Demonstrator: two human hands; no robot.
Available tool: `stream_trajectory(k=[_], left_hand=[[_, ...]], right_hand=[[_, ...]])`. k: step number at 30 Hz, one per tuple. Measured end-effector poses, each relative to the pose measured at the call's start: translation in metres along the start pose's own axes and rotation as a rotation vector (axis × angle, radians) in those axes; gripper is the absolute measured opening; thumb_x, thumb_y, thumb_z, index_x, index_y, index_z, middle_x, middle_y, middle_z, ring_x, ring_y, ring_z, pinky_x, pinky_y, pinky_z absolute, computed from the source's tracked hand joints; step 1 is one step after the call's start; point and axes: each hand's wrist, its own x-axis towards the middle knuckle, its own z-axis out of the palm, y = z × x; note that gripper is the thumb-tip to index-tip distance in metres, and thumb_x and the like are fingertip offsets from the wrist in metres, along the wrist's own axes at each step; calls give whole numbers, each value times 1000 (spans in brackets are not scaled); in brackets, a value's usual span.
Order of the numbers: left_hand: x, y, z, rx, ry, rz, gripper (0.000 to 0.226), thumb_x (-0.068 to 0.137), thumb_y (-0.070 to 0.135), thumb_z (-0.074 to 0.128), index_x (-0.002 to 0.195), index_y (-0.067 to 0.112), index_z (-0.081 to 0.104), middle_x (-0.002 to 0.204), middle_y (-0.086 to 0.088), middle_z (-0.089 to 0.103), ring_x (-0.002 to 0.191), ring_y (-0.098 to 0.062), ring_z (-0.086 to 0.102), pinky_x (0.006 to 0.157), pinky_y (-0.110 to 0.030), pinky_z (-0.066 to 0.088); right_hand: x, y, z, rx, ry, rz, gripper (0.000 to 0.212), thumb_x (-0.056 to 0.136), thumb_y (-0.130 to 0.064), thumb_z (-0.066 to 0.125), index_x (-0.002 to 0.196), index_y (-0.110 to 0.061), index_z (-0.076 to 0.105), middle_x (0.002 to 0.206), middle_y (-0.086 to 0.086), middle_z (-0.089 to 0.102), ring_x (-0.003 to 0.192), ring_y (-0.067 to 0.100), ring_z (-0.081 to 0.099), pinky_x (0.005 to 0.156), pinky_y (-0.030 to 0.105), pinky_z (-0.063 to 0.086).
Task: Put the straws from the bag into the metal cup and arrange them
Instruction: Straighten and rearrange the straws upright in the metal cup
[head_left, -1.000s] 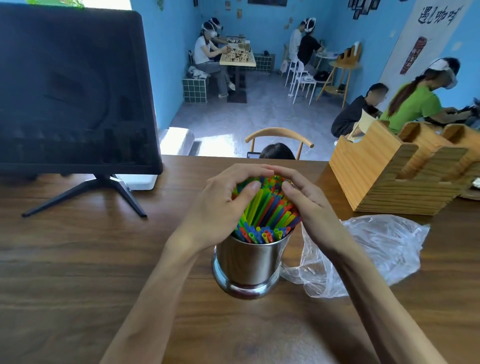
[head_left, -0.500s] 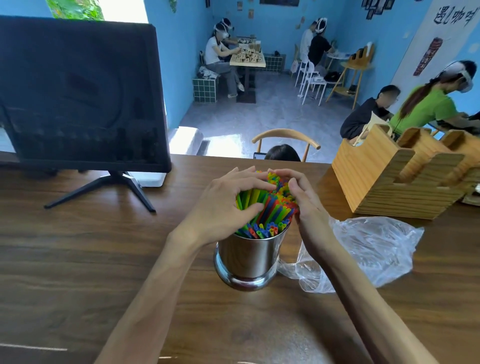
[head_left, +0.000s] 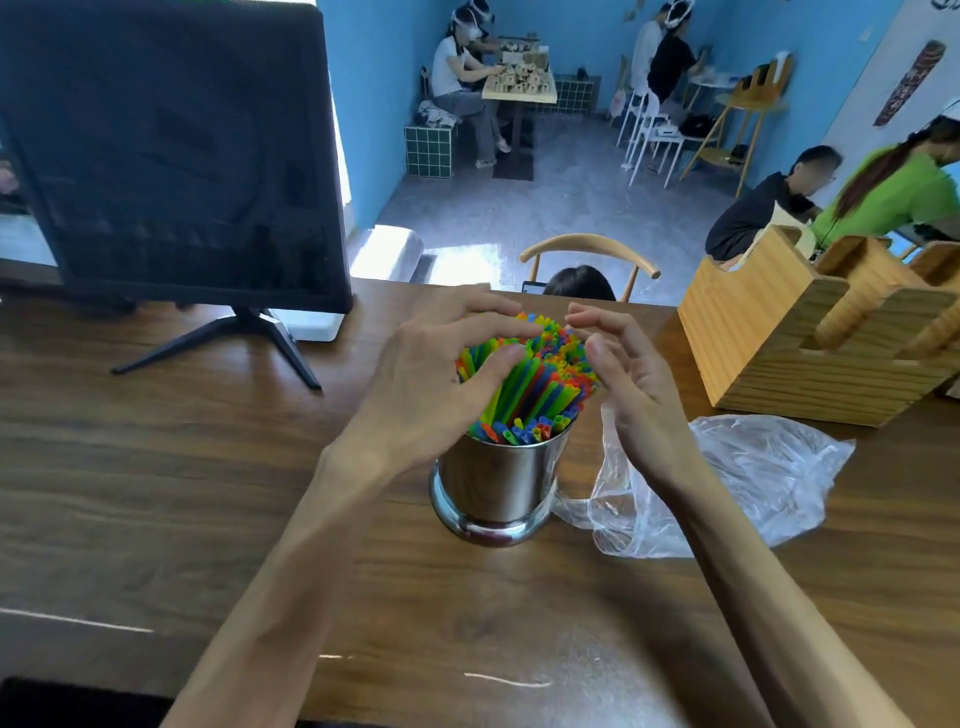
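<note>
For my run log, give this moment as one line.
stage: arranging | colourful plastic straws in shiny metal cup | left hand, right hand cupping them | clear plastic bag empty

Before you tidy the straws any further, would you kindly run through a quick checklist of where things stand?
1. Straws in the metal cup: ok.
2. Cup upright on the wooden table: ok.
3. Plastic bag empty: ok, no straws visible inside.
4. Left hand on the bundle: ok.
5. Right hand touching the straws: cannot tell.
6. Straw tops level: not ok, they lean and fan.

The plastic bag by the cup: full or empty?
Empty, it seems: the bag lies flat and crumpled on the table; no straws show through.
</note>
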Motion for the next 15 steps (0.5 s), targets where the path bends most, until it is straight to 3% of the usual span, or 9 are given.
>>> stream_trajectory(k=[3,7,10,12,15], left_hand=[[-13,10,-9,105,-3,48,28,83,55,72,99,33,78,100,15,65,104,-7,52,93,-37,43],[-25,11,-5,168,-64,73,41,73,66,74,103,37,75,102,19,65,104,-9,51,93,-44,41],[-21,9,1,96,0,-2,33,86,56,67,110,35,73,108,15,66,107,-12,56,95,-49,44],[-12,7,5,66,14,-40,22,95,42,63,113,34,73,110,13,67,110,-12,57,96,-47,46],[-3,2,12,99,-80,-78,25,100,26,61,121,34,71,118,11,67,113,-13,58,97,-44,49]], right_hand=[[-7,-1,-6,-109,-13,-68,23,101,-28,56,123,-27,63,139,-8,58,133,18,54,110,46,46],[-13,-2,-10,-209,-69,-131,29,99,-25,62,128,-20,63,141,-5,57,137,19,51,113,48,43],[-8,1,-9,-192,-98,-54,30,102,-26,57,131,-25,63,135,-8,63,130,18,57,106,52,49],[-2,0,-11,-284,-80,-73,27,100,-20,55,120,-25,71,127,-9,65,125,14,59,101,49,52],[8,-9,-15,-387,-108,-71,26,94,-8,60,105,-23,79,115,-8,66,114,7,61,94,40,55]])
